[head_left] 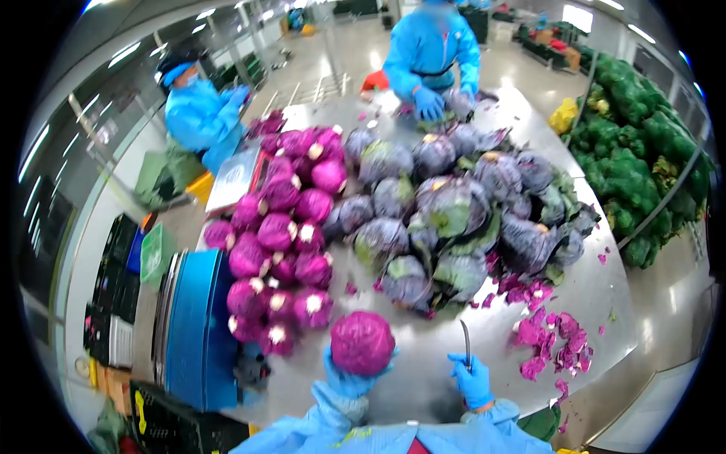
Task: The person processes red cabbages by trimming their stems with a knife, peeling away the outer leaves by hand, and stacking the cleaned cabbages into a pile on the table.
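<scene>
Right now I see my left hand (349, 377), in a blue glove, gripping a trimmed, round purple cabbage head (362, 343) from below, lifted just above the shiny steel bench (423, 371). My right hand (472, 380), also gloved, is clenched round the handle of a thin-bladed knife (466, 344), blade pointing up, to the right of that cabbage. Beyond the cabbage lies a pile of trimmed purple heads (283, 250), and beside it a heap of untrimmed leafy ones (454, 212). Purple leaf scraps (548, 337) lie right of the knife. Two blue-suited people stand at the far end.
</scene>
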Demonstrator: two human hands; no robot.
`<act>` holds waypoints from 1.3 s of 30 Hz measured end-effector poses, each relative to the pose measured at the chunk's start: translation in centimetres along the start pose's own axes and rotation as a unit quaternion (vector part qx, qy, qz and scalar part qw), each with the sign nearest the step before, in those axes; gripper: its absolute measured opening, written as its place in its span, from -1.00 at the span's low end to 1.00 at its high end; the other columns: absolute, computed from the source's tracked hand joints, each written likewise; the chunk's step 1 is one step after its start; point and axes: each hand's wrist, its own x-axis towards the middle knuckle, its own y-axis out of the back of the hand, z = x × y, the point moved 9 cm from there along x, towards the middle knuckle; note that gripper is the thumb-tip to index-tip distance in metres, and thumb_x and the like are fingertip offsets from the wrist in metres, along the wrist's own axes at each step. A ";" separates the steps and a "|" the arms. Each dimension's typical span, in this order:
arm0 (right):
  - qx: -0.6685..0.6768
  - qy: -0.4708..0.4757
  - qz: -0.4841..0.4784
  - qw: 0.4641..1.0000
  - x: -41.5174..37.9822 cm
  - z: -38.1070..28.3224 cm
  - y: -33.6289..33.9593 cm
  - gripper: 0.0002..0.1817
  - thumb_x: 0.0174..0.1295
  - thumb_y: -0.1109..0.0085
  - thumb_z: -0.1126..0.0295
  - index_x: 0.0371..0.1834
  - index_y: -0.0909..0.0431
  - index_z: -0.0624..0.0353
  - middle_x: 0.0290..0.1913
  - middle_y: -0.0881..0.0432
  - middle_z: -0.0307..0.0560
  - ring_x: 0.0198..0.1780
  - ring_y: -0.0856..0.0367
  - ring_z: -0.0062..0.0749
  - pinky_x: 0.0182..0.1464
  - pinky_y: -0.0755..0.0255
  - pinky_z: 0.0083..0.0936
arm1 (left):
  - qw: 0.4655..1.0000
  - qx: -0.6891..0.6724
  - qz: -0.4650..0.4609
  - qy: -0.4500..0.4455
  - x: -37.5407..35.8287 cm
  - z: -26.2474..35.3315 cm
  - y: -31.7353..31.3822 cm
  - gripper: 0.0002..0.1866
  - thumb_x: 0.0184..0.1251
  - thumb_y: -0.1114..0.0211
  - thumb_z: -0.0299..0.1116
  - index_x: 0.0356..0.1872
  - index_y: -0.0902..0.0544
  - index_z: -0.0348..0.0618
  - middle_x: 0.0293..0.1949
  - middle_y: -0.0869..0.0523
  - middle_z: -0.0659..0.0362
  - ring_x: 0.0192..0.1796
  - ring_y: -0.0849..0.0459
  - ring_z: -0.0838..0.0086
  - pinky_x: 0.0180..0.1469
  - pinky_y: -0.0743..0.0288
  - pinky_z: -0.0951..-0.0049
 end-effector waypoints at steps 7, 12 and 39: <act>-0.071 0.081 -0.053 0.993 -3.5 1.4 -1.5 -0.80 0.32 -0.08 0.52 -0.08 -0.66 0.15 -0.49 -0.64 -0.23 -0.55 -0.48 -0.69 -0.51 -0.34 -0.67 | 0.995 -0.060 0.013 -0.076 -4.7 0.5 -1.7 -0.08 0.15 -0.21 0.26 0.47 -0.15 0.04 0.43 -0.20 -0.09 0.43 -0.17 -0.22 0.31 -0.29 -0.29; -0.107 0.114 -0.098 0.983 -5.1 3.1 -3.6 -0.81 0.29 -0.13 0.48 -0.08 -0.67 0.13 -0.48 -0.65 -0.23 -0.50 -0.53 -0.66 -0.43 -0.42 -0.62 | 0.993 -0.042 -0.009 -0.112 -7.4 1.2 -1.9 -0.04 0.12 -0.29 0.23 0.49 -0.09 0.08 0.46 -0.09 -0.12 0.46 -0.09 -0.20 0.32 -0.27 -0.30; -0.232 0.040 -0.174 0.956 -3.1 8.4 -7.0 -0.87 0.26 -0.17 0.41 -0.19 -0.67 0.13 -0.46 -0.69 -0.16 -0.49 -0.62 -0.55 -0.39 -0.49 -0.56 | 0.298 0.806 0.208 -0.468 -14.7 14.9 -8.1 0.18 -0.32 -0.61 -0.05 0.43 -0.17 -0.19 0.27 -0.35 -0.11 0.30 -0.36 0.06 0.34 -0.27 0.12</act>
